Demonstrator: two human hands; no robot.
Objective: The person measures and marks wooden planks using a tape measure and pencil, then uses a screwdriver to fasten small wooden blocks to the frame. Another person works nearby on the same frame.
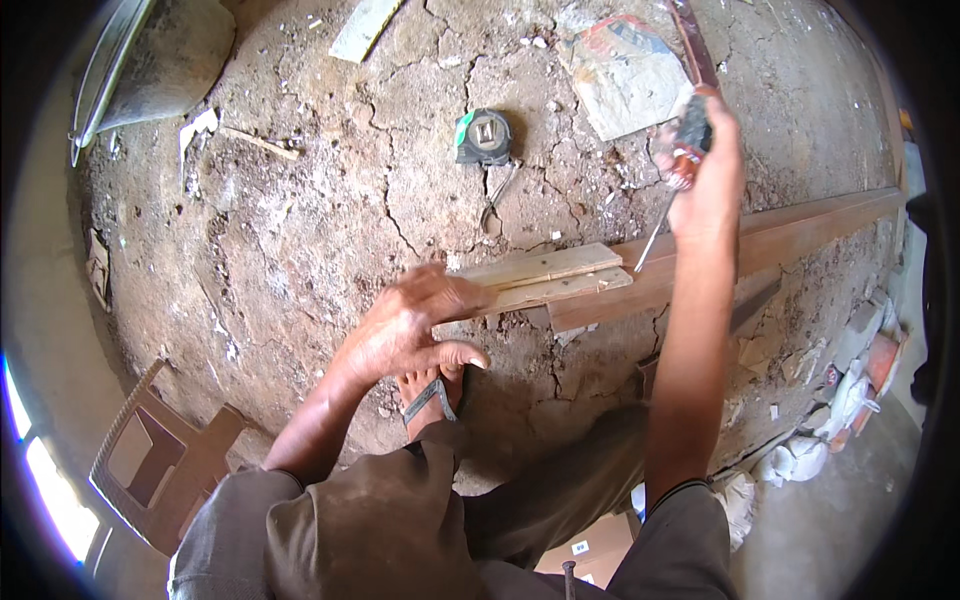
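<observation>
My right hand [712, 180] is closed round a screwdriver [690, 150] with a dark and red handle. Its thin shaft points down toward a long brown board [760, 240]. A dark brown strip [692, 40] runs up from beside this hand; whether I hold it too, I cannot tell. My left hand [415, 318] is over the left end of two pale wood strips [560, 267], its thumb spread away and its fingers slightly blurred. Those strips overlap the brown board at their right end. Beyond them sits a black and green tape measure [483, 137].
A flattened paper sack [630, 80] lies at the far right, and a metal basin [170, 65] stands far left. A brown plastic frame [160, 460] is near left. White bags and rubble [810, 450] line the right wall. The earth floor is cracked. My sandalled foot [428, 400] is close to my left hand.
</observation>
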